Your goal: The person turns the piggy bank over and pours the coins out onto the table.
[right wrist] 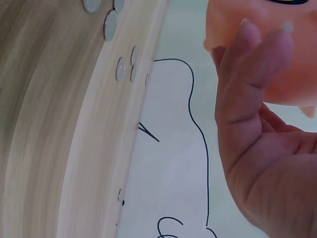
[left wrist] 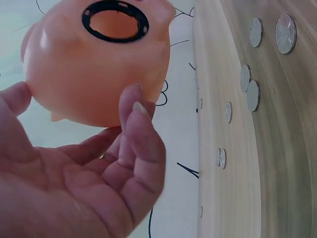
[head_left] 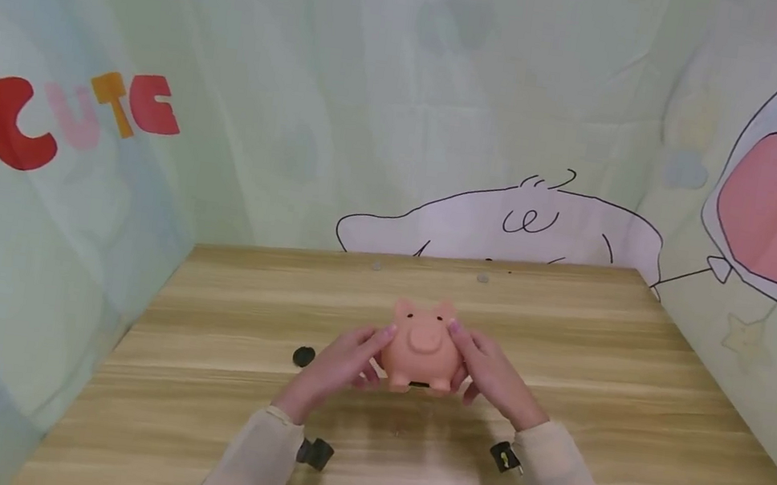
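A pink piggy bank [head_left: 422, 352] is held up over the table, its snout toward me. My left hand [head_left: 347, 359] grips its left side, thumb on the front by the cheek. My right hand [head_left: 494, 373] grips the opposite side, its thumb near the eye. On the underside, a black ring [left wrist: 115, 39] surrounds an open round hole, seen in the left wrist view. A small round black plug [head_left: 304, 357] lies on the table beside my left hand. Several silver coins [left wrist: 286, 34] lie on the wood below the piggy bank in the wrist views.
The wood-grain table [head_left: 229, 296] meets a printed curtain [head_left: 289, 101] at its back edge. Near that edge lie two small coins, a left one [head_left: 377, 266] and a right one [head_left: 483, 278]. Black wrist devices are strapped under both pale sleeves [head_left: 253, 452].
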Motion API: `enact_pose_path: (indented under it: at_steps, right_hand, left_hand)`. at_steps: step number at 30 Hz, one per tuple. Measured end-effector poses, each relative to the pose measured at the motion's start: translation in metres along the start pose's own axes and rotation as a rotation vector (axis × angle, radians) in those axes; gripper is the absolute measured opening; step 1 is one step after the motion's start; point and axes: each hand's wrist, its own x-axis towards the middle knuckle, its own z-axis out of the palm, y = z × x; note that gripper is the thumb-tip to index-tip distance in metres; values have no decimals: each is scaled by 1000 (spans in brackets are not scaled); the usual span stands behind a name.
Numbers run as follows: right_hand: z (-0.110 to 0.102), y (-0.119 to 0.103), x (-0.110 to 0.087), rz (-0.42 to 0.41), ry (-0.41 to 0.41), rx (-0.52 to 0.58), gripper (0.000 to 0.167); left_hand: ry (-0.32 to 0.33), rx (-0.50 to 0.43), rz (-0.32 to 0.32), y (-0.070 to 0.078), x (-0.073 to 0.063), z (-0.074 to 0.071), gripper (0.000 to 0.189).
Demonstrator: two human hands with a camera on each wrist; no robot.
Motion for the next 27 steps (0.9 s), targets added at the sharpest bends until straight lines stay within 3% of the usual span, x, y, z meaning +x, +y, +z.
enact_pose_path:
  at_steps: [6, 11, 22, 27]
  right_hand:
    - [-2, 3, 0, -7, 3, 46, 59]
    - [-3, 4, 1, -62, -2, 41, 62]
    - [-5, 16, -1, -243, -30, 63, 81]
    - [-3, 17, -3, -304, -33, 153, 87]
  left_hand:
    - [-11, -65, 44, 0, 1, 0, 63]
    - [-12, -84, 87, 0, 1, -1, 61]
    - [28, -80, 161, -8, -3, -1, 90]
    - [49, -104, 235, -10, -1, 0, 92]
